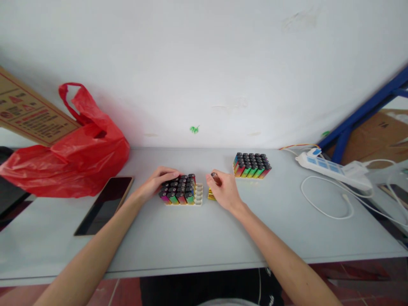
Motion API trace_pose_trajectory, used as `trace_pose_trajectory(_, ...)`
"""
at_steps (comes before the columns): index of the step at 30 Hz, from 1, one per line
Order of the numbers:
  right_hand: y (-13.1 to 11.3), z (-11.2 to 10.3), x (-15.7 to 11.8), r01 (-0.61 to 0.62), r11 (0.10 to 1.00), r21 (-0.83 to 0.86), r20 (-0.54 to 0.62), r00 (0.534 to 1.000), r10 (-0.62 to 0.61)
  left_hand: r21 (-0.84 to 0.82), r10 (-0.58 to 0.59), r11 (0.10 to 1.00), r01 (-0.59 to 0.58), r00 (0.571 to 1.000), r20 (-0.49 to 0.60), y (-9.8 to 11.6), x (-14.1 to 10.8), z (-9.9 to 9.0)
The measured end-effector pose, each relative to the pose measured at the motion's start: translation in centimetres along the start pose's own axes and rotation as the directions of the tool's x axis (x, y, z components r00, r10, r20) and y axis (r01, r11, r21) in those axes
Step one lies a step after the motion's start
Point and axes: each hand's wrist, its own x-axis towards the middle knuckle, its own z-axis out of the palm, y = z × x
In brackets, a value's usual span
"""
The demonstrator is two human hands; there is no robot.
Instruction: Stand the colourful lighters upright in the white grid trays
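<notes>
A pale tray stands on the table with rows of upright black-topped, rainbow-coloured batteries. Its rightmost row of slots is bare. Around the back left side of this loaded tray, my left hand is closed, its fingertips partly hidden. Just right of the tray, my right hand pinches a battery, one dark end of which shows between the fingers. Below that hand lie yellow batteries, partly covered by it. A second block of upright batteries stands behind and to the right.
A phone and a red plastic bag are on the left, with a cardboard box above the bag. A white power strip and looping white cable lie on the right. The wall rises behind the table.
</notes>
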Motion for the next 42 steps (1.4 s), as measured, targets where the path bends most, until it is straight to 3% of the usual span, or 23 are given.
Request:
trace_pose_trajectory(7, 0.2, 0.0, 0.0, 0.007, 1.0, 0.001, 0.051, 0.999, -0.007, -0.016, -0.004, 1.0, 0.004, 1.0, 0.011, -0.1, -0.1, 0.0)
trace_pose_trajectory(14, 0.3, -0.4, 0.3, 0.127, 0.992, 0.007, 0.162, 0.979, -0.126, -0.015, 0.025, 1.0, -0.025, 1.0, 0.009, 0.0, -0.1, 0.2)
trace_pose_trajectory(19, 0.6, -0.5, 0.3, 0.188, 0.974, -0.129, 0.212, 0.964, -0.158, -0.029, 0.029, 0.999, -0.029, 1.0, -0.003, -0.2, -0.1, 0.3)
trace_pose_trajectory(24, 0.7, -0.6, 0.5, 0.197, 0.974, -0.115, 0.289, 0.944, -0.157, -0.014, 0.047, 0.999, -0.047, 0.999, 0.003, -0.3, 0.0, 0.2)
trace_pose_trajectory(29, 1.1, -0.6, 0.7, 0.269, 0.932, -0.242, 0.31, 0.932, -0.188, -0.028, 0.039, 0.999, -0.038, 0.999, 0.026, -0.2, 0.0, 0.2)
trace_pose_trajectory(38, 1.9, -0.1, 1.0, 0.35, 0.88, -0.32, 0.387, 0.896, -0.215, -0.008, 0.055, 0.998, -0.055, 0.998, 0.004, -0.1, -0.1, 0.3)
trace_pose_trajectory(42, 1.5, -1.6, 0.8, 0.376, 0.849, -0.37, 0.446, 0.874, -0.193, 0.005, 0.065, 0.998, -0.065, 0.998, -0.002, -0.2, -0.1, 0.3)
